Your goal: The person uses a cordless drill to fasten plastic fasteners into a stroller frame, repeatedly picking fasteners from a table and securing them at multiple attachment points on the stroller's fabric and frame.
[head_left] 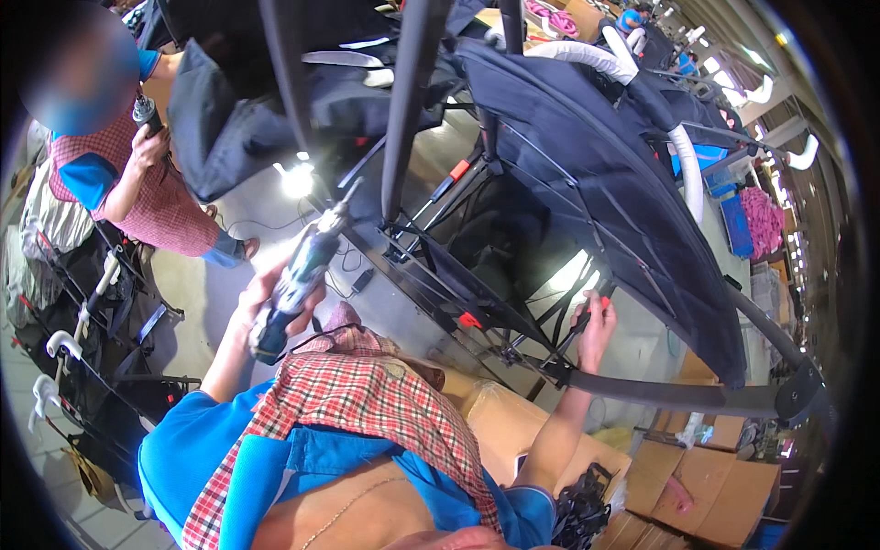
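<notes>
Left of the centre of the view, a power screwdriver (pixel 298 272) is held with its tip up by the left hand (pixel 260 290), whose fingers are wrapped round the body. It is probably rigid and rather heavy, so it is best gripped by this thick body, away from the thin metal tip. Right of centre, the right hand (pixel 597 332) is placed at the black tubular structure (pixel 408 137), fingers bent; whether a part is gripped cannot be told. The tubes look stiff; the dark cloth (pixel 587 147) seems soft.

No readable text, labels, numbers or signs, on the power tool (pixel 298 280), dark fabric (pixel 596 174), cardboard boxes (pixel 729 500)
</notes>
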